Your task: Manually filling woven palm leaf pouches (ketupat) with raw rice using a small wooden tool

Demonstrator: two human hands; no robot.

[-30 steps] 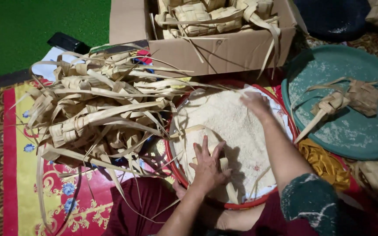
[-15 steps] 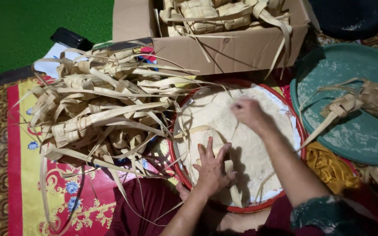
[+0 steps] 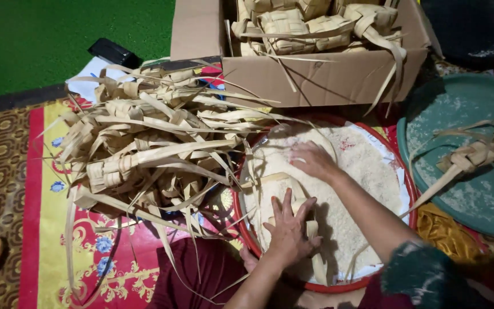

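A round red-rimmed tray heaped with white uncooked rice (image 3: 367,189) is seen low in the middle of the scene, just right of centre. A pale woven palm-leaf pouch (image 3: 293,200) is held against the rice at the tray's near left side, its loose strips trailing toward the near rim. The left hand (image 3: 289,229) is laid over this pouch with the fingers spread and pressed down on it. The right hand (image 3: 311,159) is set on the rice at the far left part of the tray, fingers curled downward into the grains; whether anything is gripped beneath it cannot be told.

Just left of the tray, a large loose heap of empty woven palm-leaf pouches (image 3: 144,143) is spread over a red and yellow patterned mat (image 3: 52,252). Beyond the tray, an open brown cardboard box (image 3: 321,74) is filled with more woven pouches. To the right, a round teal tray dusted with rice (image 3: 464,189) is placed, with a single leaf pouch (image 3: 475,154) resting on it. A small black flat object (image 3: 114,52) is seen at the far left, beside a green floor (image 3: 58,34).
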